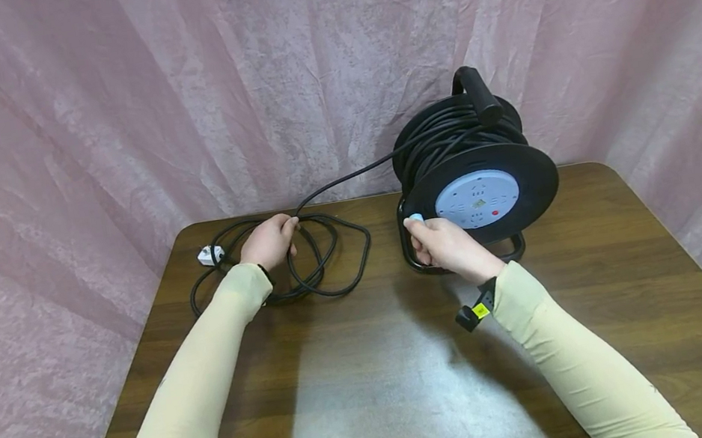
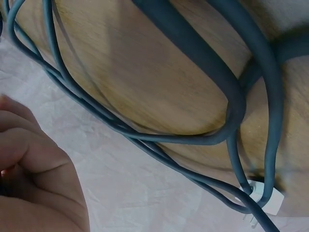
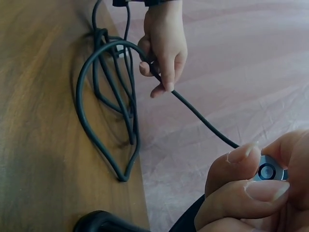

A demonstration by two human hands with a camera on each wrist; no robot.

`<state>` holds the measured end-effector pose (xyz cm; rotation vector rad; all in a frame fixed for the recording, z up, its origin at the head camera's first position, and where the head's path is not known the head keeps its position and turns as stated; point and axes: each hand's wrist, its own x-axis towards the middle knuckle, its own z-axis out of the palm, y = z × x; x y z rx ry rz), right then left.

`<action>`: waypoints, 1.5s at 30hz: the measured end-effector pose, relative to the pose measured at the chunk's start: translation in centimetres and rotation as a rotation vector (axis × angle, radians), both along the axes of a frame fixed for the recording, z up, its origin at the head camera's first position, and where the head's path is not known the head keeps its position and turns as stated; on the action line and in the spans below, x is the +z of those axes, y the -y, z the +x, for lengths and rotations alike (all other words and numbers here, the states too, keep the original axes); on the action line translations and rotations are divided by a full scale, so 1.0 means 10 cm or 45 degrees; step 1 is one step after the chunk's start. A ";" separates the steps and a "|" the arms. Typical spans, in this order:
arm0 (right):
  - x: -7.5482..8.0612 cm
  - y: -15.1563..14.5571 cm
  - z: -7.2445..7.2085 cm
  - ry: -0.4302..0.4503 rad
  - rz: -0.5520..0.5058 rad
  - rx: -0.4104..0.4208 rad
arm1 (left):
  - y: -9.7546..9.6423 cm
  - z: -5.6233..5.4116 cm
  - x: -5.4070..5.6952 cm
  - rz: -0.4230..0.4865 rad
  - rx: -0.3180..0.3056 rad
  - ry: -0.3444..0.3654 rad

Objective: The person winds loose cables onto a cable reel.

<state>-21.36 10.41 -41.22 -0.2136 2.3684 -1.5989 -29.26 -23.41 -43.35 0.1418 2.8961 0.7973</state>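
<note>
The cable (image 1: 351, 175) is black — so is the reel (image 1: 485, 159) at two o'clock, with its pale blue disc (image 1: 457, 201) and, at the disc's four o'clock, a red button (image 1: 495, 212). Light blue knob (image 1: 416, 217); white plug (image 1: 205, 256) at nine; mottled pink curtain (image 1: 324, 41) at twelve; brown wood-grain table (image 1: 373, 367) at six — pale yellow sleeves (image 1: 200, 393).
</note>
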 end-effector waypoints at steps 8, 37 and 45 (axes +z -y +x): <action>0.10 0.00 -0.02 0.005 -0.032 0.005 | -0.05 0.02 0.01 -0.010 -0.018 0.023; 0.40 -0.16 0.00 -0.007 -0.072 -0.001 | -0.18 0.22 0.07 0.120 -0.035 0.004; 0.46 -0.21 0.00 -0.026 -0.086 0.009 | -0.17 0.20 0.05 0.094 -0.071 -0.073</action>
